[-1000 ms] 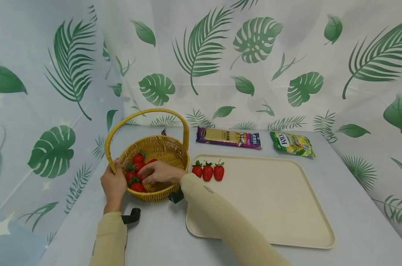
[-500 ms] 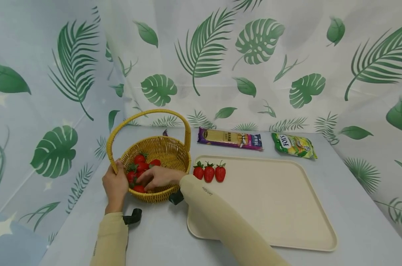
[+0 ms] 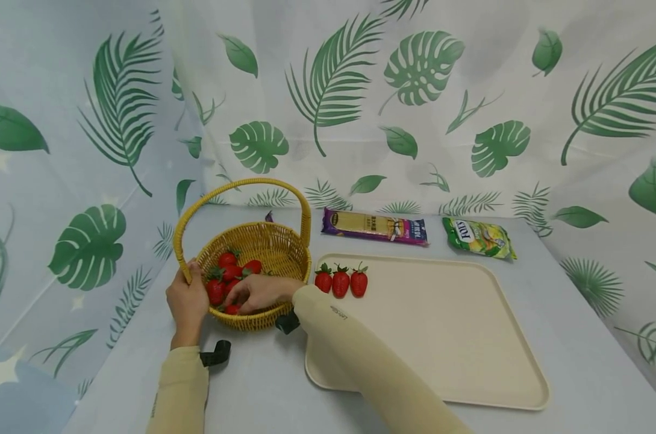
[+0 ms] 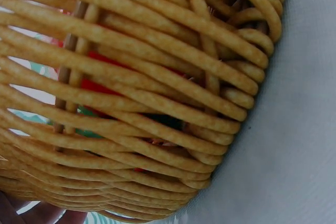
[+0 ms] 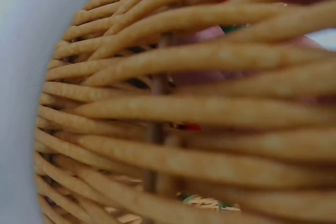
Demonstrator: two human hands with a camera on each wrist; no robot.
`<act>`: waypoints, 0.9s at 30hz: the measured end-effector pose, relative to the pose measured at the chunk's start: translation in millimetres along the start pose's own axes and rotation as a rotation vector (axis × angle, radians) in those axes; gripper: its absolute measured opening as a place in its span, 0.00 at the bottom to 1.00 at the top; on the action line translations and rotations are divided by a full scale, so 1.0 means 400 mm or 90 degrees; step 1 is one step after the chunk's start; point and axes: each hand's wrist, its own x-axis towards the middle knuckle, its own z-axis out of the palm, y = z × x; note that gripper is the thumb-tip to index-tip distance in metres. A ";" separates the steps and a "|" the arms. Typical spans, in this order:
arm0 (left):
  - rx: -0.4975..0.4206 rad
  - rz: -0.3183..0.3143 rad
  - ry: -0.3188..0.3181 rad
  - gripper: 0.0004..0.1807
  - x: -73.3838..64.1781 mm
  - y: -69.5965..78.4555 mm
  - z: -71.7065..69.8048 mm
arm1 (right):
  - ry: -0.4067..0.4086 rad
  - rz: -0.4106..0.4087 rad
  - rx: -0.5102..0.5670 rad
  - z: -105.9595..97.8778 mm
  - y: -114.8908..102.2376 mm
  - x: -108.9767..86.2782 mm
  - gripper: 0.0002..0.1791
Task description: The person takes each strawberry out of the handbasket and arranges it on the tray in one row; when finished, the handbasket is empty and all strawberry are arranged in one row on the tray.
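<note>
A yellow wicker basket (image 3: 246, 319) with a tall hoop handle stands on the left of the table. Several red strawberries (image 3: 215, 292) with green leaves lie in its left part. My left hand (image 3: 188, 301) grips the basket's left rim at the foot of the handle; in the left wrist view the wicker wall (image 4: 147, 87) hides most of that hand. Inside the basket, my right hand (image 3: 262, 292) pinches a strawberry (image 3: 232, 309) near the front wall. Its fingertips are partly hidden, and the right wrist view shows mostly wicker (image 5: 210, 108).
Right of the basket lies a beige tray (image 3: 431, 337), with three strawberries (image 3: 341, 282) in a row at its upper left corner. Behind it are a purple noodle packet (image 3: 375, 226) and a green Fox's sweets bag (image 3: 478, 237). A leaf-printed curtain (image 3: 349, 90) encloses the table.
My right hand's fingers have shifted down towards the basket's front, and the strawberry at them has moved slightly right. My left hand has stayed on the rim.
</note>
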 end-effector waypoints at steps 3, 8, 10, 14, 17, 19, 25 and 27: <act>-0.002 -0.003 0.002 0.27 -0.001 0.000 0.000 | 0.017 -0.018 -0.010 -0.004 -0.005 -0.009 0.20; 0.001 -0.002 0.002 0.27 -0.001 0.000 0.001 | 0.051 -0.054 -0.022 -0.019 -0.018 -0.037 0.22; 0.001 -0.002 -0.001 0.28 -0.001 0.000 0.001 | 0.066 -0.046 -0.003 -0.026 -0.024 -0.054 0.22; -0.002 -0.003 -0.004 0.27 0.000 0.002 0.001 | 0.110 -0.030 0.063 -0.038 -0.027 -0.091 0.21; -0.001 -0.007 -0.004 0.27 0.002 0.005 0.001 | 0.161 -0.042 0.087 -0.046 -0.022 -0.112 0.19; -0.002 -0.010 -0.003 0.27 0.002 0.006 0.001 | 0.196 -0.054 0.105 -0.052 -0.019 -0.124 0.19; -0.006 -0.006 0.006 0.26 0.001 0.005 0.001 | 0.279 -0.052 0.182 -0.053 -0.009 -0.174 0.18; -0.008 -0.006 0.007 0.26 0.000 0.005 0.002 | 0.300 -0.051 0.188 -0.051 -0.001 -0.196 0.18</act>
